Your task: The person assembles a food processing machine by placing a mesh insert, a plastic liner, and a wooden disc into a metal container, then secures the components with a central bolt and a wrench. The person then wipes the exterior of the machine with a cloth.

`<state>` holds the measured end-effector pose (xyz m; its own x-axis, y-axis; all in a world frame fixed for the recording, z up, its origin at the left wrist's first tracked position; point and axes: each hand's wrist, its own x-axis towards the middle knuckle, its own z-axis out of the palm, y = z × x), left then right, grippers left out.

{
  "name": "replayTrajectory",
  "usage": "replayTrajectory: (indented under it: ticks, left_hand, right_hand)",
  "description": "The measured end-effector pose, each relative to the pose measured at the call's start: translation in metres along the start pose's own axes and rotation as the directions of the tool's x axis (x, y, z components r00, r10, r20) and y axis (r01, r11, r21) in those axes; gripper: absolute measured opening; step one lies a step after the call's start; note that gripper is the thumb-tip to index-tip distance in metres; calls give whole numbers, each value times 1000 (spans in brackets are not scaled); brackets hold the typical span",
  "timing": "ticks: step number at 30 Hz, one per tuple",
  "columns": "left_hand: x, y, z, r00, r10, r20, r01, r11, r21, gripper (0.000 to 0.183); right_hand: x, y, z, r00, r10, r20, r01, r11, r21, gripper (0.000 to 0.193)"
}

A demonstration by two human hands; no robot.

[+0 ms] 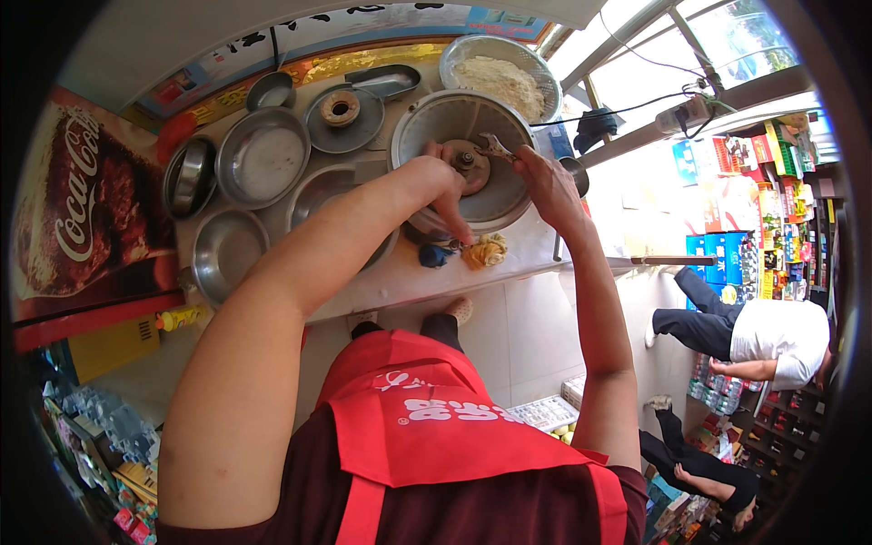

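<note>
Fingers (538,168) of the right hand (549,186) grip a wrench (495,145) on the drum (463,159) hub; left hand (445,186) braces, clenched. The wrench could slip and pinch knuckles.

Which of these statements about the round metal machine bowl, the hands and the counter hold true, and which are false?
1. The right hand holds a small metal wrench over the round metal machine bowl. True.
2. The left hand rests on an empty steel pan. False: it is at the bowl's central hub.
3. A sieve-like basin of pale flour sits behind the bowl. True.
4. The person wears a blue apron. False: the apron is red.
</note>
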<state>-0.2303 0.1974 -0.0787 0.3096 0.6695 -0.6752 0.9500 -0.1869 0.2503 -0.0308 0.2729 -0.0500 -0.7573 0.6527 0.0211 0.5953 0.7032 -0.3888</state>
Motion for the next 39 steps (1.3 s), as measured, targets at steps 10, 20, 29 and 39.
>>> replayTrajectory:
  ticks: [10, 20, 29, 39]
  left_hand:
    - [7, 2, 4, 998, -59, 18, 59, 998, 5, 137]
    - [4, 2, 0, 1000, -26, -7, 26, 1000, 9, 135]
    - [13, 36, -1, 978, -204, -42, 193, 963, -189, 140]
    - [8, 40, -17, 984, -181, 5, 170, 915, -365, 102]
  right_hand:
    - [26, 9, -6, 978, -172, 116, 185, 976, -115, 20]
    - [62, 29, -6, 898, -374, 232, 405, 909, -101, 19]
    - [3, -4, 31, 989, -89, 121, 111, 976, -190, 24]
    - [23, 16, 29, 980, -197, -36, 185, 960, -212, 12]
